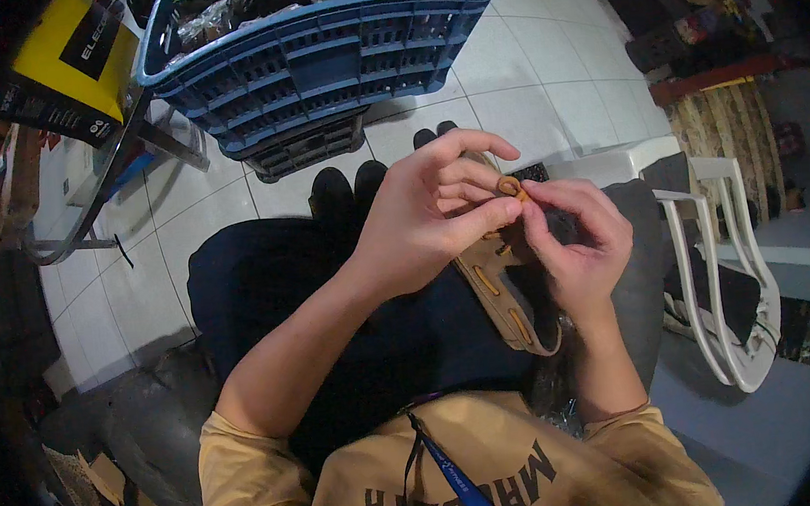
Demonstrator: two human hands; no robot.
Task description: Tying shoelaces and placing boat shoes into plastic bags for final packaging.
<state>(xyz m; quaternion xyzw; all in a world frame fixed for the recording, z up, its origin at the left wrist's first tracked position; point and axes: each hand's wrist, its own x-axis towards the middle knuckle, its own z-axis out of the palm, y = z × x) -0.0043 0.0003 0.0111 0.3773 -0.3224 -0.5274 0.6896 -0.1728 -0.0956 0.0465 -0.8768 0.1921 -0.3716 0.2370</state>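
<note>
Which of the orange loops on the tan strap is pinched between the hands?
The topmost small orange loop, at the upper end of the tan leather strap, pinched by left hand and right hand; lower loops lie untouched.

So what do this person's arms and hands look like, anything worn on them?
Both forearms are bare. The left hand and right hand wear no gloves, and no rings or watch show. Short mustard-tan sleeves of a T-shirt cover only the upper arms.

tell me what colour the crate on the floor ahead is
Blue; the plastic crate shows best in the head view, at the top of the picture.
</note>
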